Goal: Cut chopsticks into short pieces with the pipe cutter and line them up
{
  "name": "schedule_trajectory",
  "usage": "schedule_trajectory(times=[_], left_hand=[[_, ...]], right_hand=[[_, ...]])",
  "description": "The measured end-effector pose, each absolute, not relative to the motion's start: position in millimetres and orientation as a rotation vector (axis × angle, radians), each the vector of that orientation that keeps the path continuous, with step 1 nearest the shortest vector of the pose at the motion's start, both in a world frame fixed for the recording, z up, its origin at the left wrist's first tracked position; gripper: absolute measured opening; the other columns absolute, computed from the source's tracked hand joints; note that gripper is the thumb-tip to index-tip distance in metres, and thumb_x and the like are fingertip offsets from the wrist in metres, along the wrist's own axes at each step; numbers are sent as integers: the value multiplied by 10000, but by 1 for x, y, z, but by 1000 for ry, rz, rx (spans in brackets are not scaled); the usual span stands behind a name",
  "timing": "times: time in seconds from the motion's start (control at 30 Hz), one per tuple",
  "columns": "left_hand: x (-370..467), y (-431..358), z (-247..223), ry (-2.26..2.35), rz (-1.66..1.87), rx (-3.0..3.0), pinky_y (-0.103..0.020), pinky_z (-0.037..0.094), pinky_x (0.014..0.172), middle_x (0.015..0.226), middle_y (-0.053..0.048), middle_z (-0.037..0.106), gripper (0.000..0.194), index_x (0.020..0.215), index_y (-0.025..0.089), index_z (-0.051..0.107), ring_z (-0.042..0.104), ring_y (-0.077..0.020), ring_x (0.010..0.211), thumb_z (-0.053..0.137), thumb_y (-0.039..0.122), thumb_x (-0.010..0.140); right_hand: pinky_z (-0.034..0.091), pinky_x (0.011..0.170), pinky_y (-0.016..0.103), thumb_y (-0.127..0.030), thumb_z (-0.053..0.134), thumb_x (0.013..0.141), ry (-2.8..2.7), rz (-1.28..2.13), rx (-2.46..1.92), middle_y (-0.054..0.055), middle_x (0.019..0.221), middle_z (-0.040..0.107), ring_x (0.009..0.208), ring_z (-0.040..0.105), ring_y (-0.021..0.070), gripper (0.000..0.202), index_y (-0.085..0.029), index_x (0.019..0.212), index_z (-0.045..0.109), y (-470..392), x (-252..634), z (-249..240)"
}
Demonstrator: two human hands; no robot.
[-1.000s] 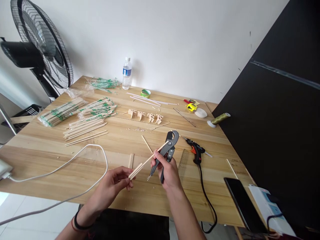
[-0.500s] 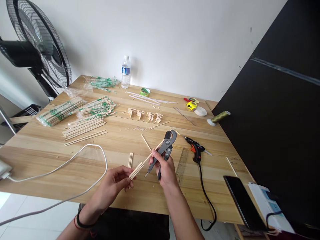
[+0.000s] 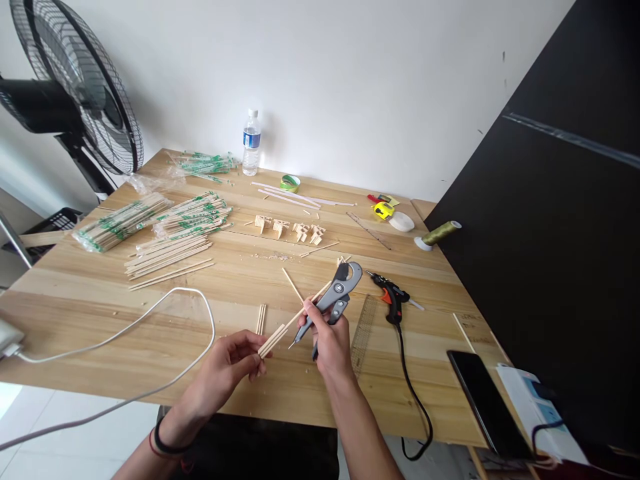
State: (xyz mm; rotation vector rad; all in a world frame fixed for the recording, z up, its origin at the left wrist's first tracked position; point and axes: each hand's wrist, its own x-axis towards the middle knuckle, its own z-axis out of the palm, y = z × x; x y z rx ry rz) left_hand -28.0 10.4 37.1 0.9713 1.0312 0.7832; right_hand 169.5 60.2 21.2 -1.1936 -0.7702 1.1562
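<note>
My left hand (image 3: 239,363) pinches a few thin wooden sticks (image 3: 273,339) by their near ends. One stick is longer and runs up to the right, where the fingers of my right hand (image 3: 330,337) touch it. That hand is also closed around a grey-and-black cutter (image 3: 338,288) with a curved jaw, pointing away from me. Just behind my left fingers lie several short cut sticks (image 3: 261,319) side by side. Another loose stick (image 3: 293,285) lies beyond the right fingertips. Part of the cutter's handles is hidden by my right hand.
Right of my hands lie a clear ruler (image 3: 363,333), a black glue gun (image 3: 395,298) with its cable, and a phone (image 3: 487,403). Small stick structures (image 3: 281,228) stand mid-table. Bundled sticks (image 3: 125,220) and a white cable (image 3: 205,310) are on the left; a water bottle (image 3: 252,143) stands behind.
The cutter in my right hand has tilted and shifted slightly to the right. My left hand and its sticks have hardly moved.
</note>
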Motion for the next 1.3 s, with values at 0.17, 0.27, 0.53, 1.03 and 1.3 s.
schedule_trajectory(times=[0.17,0.27,0.53,1.03,1.3], left_hand=[[-28,11,38,1030,767,1002,-260,445,642,757,-20,675,227,990,174,730,586,-163,705,734,359,860],[-27,11,37,1049,772,1022,-248,423,604,700,-6,638,289,943,163,728,541,-140,638,739,445,880],[-39,14,32,1157,821,1083,-247,444,599,735,-33,675,403,1009,150,736,571,-148,659,728,534,886],[-26,1,41,1091,955,1137,-233,452,614,801,-43,659,314,995,172,748,579,-148,702,687,476,947],[-33,-6,36,1069,1007,1118,-215,455,593,776,-28,637,245,1008,197,753,565,-134,673,698,429,955]], right_hand=[[470,589,295,-404,816,818,-840,1130,-1167,-10,720,626,609,575,153,260,-202,799,654,58,170,18],[476,604,295,-391,796,852,-882,1122,-1158,-6,709,624,629,576,160,233,-201,811,667,58,169,16],[555,775,354,-490,567,1010,-1332,1000,-1299,64,862,724,818,688,233,322,-199,940,684,54,207,40],[574,879,421,-37,571,842,-2137,455,-1321,97,1079,676,1017,667,286,389,-226,1182,548,27,209,43],[570,891,455,46,584,788,-2189,323,-1169,113,1127,645,1033,629,305,496,-222,1198,508,36,201,41]])
